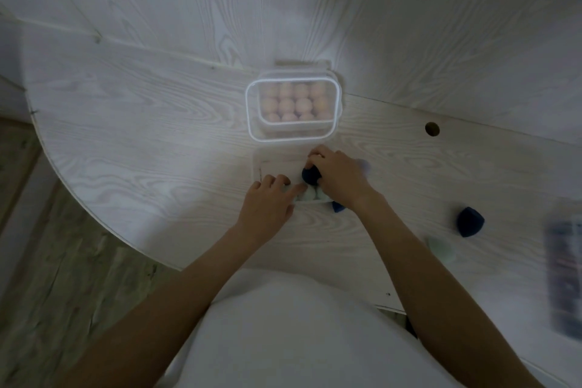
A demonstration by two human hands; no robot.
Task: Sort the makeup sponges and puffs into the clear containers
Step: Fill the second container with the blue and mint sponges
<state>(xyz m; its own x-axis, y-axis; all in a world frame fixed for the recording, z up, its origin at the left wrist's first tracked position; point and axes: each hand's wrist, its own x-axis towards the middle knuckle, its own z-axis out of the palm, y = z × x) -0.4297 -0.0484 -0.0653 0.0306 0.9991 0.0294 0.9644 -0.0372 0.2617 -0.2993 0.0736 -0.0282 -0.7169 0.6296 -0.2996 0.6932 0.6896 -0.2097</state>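
Note:
A clear lidded container [252, 110] at the back of the table holds several peach round puffs [294, 101]. In front of it lies a second, open clear container [261, 164]. My right hand [338, 178] is shut on a dark blue sponge [310, 175] over that open container. My left hand [267, 203] rests on the container's near left corner, its fingers touching pale mint sponges [310, 195] inside. Another dark blue sponge [337, 207] peeks out under my right wrist. On the table to the right lie a dark blue sponge [470, 221] and a pale mint sponge [441, 248].
The white wood-grain table [141, 142] has a curved left edge, with floor boards [63, 277] below. A round cable hole [432, 129] sits at the back right. A blurred dark flat object [565, 274] lies near the right edge. A white wall panel rises behind the table.

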